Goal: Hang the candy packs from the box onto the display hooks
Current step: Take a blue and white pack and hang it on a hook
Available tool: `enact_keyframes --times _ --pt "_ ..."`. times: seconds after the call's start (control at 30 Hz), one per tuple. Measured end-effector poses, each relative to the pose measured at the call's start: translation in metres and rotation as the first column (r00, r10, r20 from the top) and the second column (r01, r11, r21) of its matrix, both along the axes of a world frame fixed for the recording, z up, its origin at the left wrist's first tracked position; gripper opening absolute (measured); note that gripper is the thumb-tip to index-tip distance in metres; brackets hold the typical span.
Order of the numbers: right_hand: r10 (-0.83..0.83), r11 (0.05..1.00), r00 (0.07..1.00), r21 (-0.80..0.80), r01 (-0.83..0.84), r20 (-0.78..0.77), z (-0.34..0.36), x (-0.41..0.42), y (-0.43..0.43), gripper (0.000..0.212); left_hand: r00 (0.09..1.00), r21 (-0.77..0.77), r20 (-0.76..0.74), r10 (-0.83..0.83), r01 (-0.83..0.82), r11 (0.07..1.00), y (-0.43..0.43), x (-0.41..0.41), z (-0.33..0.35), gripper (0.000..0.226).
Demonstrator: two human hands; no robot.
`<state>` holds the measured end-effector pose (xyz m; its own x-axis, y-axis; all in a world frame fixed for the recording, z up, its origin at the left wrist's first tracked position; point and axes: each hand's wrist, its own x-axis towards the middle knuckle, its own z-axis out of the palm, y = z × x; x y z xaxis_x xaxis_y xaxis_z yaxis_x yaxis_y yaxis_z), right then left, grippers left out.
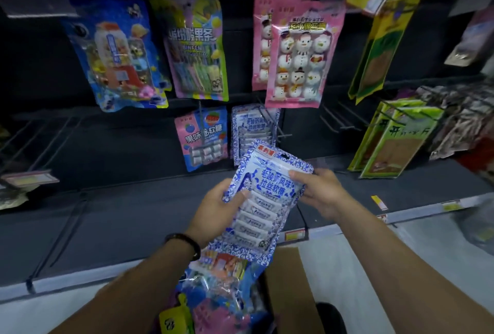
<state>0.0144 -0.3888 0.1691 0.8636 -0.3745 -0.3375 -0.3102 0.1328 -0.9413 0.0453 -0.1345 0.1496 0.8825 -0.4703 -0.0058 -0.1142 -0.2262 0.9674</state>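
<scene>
Head view: blue-and-white candy pack (263,200) at lower centre of frame, tilted, held between both hands. Left hand (216,213) closed around its lower left edge, thumb on the front. Right hand (318,192) gripping its upper right edge, fingertips (295,174) on the front face. Dark beaded bracelet (187,244) on left wrist. Below the held pack, at bottom centre, open cardboard box (291,291) with more candy packs (216,288) inside. Just above the held pack, on the dark display rack, matching blue-and-white packs (252,127) hanging on a wire hook (271,122). Beside them to the left, pink-and-blue fruit candy pack (201,138). Upper centre-right, pink snowman marshmallow packs (299,53). Upper left, blue toy-candy pack (115,53) next to a colourful sour-strip pack (195,47). Bare hooks (339,119) right of centre. Green packs (395,135) at right.
</scene>
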Motion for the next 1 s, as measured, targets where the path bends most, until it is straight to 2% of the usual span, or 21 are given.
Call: enact_keyframes --times 0.1,0.17,0.2,0.33,0.37,0.4,0.5,0.57,0.63,0.7,0.83,0.93,0.97,1.0 --pt "-0.135 0.989 0.991 -0.066 0.135 -0.005 -0.012 0.011 -0.012 0.019 0.993 -0.031 -0.112 0.049 -0.053 0.998 -0.03 0.016 -0.007 0.023" --pt "-0.216 0.971 0.976 -0.098 0.218 0.028 -0.019 0.021 -0.016 0.021 0.99 -0.021 -0.112 0.082 -0.085 0.996 -0.044 0.028 -0.015 0.013" --pt "-0.235 0.964 0.971 -0.119 0.238 0.042 -0.019 0.024 -0.016 0.025 0.992 -0.031 -0.102 0.077 -0.081 0.996 -0.049 0.031 -0.018 0.016" --pt "-0.314 0.929 0.945 -0.178 0.325 0.087 -0.02 0.043 -0.017 0.029 0.989 -0.127 -0.118 0.092 -0.107 0.986 -0.062 0.052 -0.039 0.074" --pt "-0.341 0.914 0.935 -0.197 0.354 0.096 -0.022 0.048 -0.017 0.036 0.986 -0.138 -0.13 0.104 -0.122 0.983 -0.067 0.054 -0.04 0.083" --pt "-0.355 0.906 0.93 -0.211 0.368 0.097 -0.022 0.052 -0.015 0.042 0.982 -0.172 -0.153 0.11 -0.136 0.976 -0.073 0.055 -0.038 0.083" --pt "-0.37 0.883 0.912 -0.24 0.405 0.176 -0.021 0.063 -0.012 0.04 0.966 -0.245 -0.215 0.145 -0.197 0.949 -0.085 0.058 -0.028 0.034" --pt "-0.36 0.873 0.913 -0.276 0.403 0.194 -0.016 0.065 -0.011 0.048 0.971 -0.23 -0.181 0.159 -0.199 0.953 -0.088 0.065 -0.035 0.027" --pt "-0.347 0.881 0.918 -0.27 0.389 0.192 -0.014 0.067 -0.012 0.058 0.962 -0.219 -0.163 0.221 -0.253 0.942 -0.088 0.071 -0.043 0.032" --pt "-0.334 0.892 0.921 -0.249 0.377 0.198 -0.018 0.068 -0.014 0.068 0.955 -0.212 -0.147 0.257 -0.284 0.935 -0.088 0.072 -0.044 0.028" --pt "-0.287 0.889 0.93 -0.298 0.348 0.231 -0.018 0.07 -0.008 0.07 0.944 -0.175 -0.095 0.315 -0.327 0.929 -0.088 0.081 -0.046 0.028" --pt "-0.262 0.897 0.945 -0.312 0.314 0.198 -0.02 0.067 -0.007 0.075 0.939 -0.147 -0.095 0.33 -0.341 0.929 -0.091 0.087 -0.057 0.053" --pt "-0.252 0.904 0.948 -0.303 0.302 0.194 -0.021 0.067 -0.007 0.074 0.936 -0.152 -0.102 0.336 -0.349 0.925 -0.092 0.09 -0.06 0.053" --pt "-0.23 0.914 0.955 -0.296 0.278 0.187 -0.02 0.066 -0.006 0.071 0.935 -0.158 -0.112 0.335 -0.35 0.923 -0.094 0.09 -0.061 0.044"
